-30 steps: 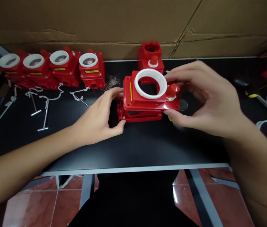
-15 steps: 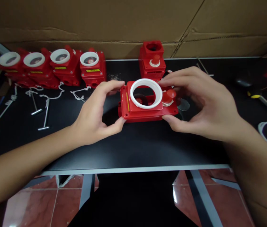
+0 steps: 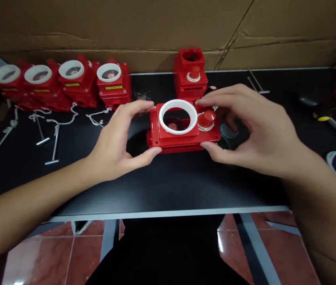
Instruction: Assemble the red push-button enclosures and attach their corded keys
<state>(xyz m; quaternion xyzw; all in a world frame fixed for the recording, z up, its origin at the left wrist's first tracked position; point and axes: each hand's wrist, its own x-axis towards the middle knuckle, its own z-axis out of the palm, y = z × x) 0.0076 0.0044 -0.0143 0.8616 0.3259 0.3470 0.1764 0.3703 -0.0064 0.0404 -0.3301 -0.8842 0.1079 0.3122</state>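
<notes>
A red box cover (image 3: 174,139) with a white threaded ring (image 3: 195,118) and a red domed knob (image 3: 207,117) lies over a red box base (image 3: 181,149) on the bench. My left hand (image 3: 116,138) grips the left end, thumb at the front edge and fingers behind. At the right end, my right hand (image 3: 258,132) holds the cover the same way, thumb in front and index finger at the back. Through the ring, a red-and-white patterned disc (image 3: 173,126) shows inside. A thin gap runs along the front between cover and base. A clear round disc (image 3: 229,131) lies beside my right fingers.
Several finished-looking red boxes (image 3: 114,92) with white rings stand at the back left, small metal hammers (image 3: 55,146) hanging on white cords. Another red box (image 3: 190,75) stands behind my hands. A screwdriver (image 3: 322,118) and a white cable (image 3: 333,158) lie on the right.
Both hands have shifted the cover slightly left and lowered it onto the base. The patterned disc shows more fully through the ring. The camera view has shifted a little.
</notes>
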